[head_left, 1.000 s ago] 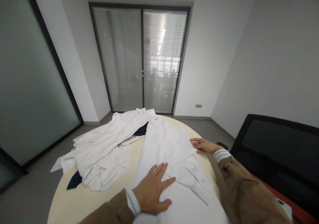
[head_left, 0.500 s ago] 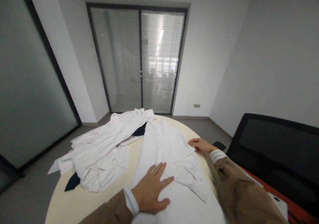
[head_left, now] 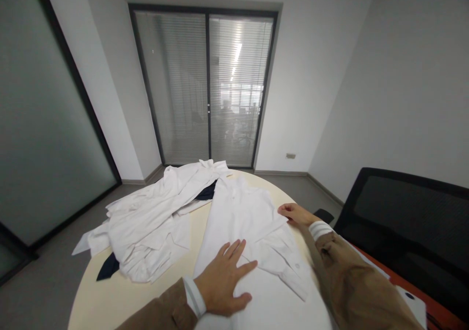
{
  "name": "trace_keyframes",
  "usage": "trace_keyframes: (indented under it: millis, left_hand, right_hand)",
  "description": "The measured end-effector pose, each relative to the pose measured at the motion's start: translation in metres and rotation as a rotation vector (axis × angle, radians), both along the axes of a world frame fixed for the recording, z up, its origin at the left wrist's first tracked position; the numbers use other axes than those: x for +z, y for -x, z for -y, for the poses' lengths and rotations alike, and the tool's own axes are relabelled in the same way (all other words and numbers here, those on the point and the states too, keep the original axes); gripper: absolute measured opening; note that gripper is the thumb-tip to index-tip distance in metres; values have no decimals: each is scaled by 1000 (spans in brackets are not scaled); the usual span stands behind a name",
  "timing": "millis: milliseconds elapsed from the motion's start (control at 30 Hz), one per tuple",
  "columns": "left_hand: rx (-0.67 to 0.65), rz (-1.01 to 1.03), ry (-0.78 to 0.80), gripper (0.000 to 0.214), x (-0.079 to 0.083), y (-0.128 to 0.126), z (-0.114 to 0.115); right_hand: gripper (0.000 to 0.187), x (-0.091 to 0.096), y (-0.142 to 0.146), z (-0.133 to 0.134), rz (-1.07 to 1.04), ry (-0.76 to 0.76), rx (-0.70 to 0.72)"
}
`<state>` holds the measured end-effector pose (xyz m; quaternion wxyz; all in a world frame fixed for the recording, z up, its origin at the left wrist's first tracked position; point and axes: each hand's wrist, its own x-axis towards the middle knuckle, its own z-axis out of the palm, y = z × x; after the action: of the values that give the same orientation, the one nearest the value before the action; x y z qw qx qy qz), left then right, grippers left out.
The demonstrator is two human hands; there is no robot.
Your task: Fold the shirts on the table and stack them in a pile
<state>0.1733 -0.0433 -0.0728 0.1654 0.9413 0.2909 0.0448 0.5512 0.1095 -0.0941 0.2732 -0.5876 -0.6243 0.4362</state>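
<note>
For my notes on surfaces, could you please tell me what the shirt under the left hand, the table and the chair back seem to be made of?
Shirt: matt white cloth, perhaps cotton or a blend; it shows soft creases.
Table: smooth cream top, possibly laminate, since the colour is even with no grain showing.
Chair back: black, likely synthetic mesh; it looks slightly sheer.

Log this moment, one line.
left hand: spread on white garment; right hand: at garment's right edge; crumpled clothes: left of garment
</note>
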Motion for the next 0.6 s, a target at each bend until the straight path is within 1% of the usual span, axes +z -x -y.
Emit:
trace_keyframes:
  millis: [100,167,233,333,400,500,600]
  left_hand:
    - [-1,0,5,83,0,0,0]
    - [-2,7,-2,83,-2,1,-1]
    - [-5,12,-10,83,-3,1,-1]
    - [-7,8,-8,83,-3,2,-1]
    - [-6,4,-4,81,-2,1,0]
    - [-2,1,1,82,1,1,0]
    - [9,-6,12,83,2,1,1]
  right_hand:
    - [48,9,3,6,-41,92,-35]
    - [45,13,6,6,-2,136,-53]
    - [43,15,9,4,61,148,-63]
    - [48,14,12,-2,130,113,-61]
    - [49,11,13,-5,144,71,-35]
    - [46,7,13,-7,158,7,-1]
    - [40,4,13,-10,174,11,-74]
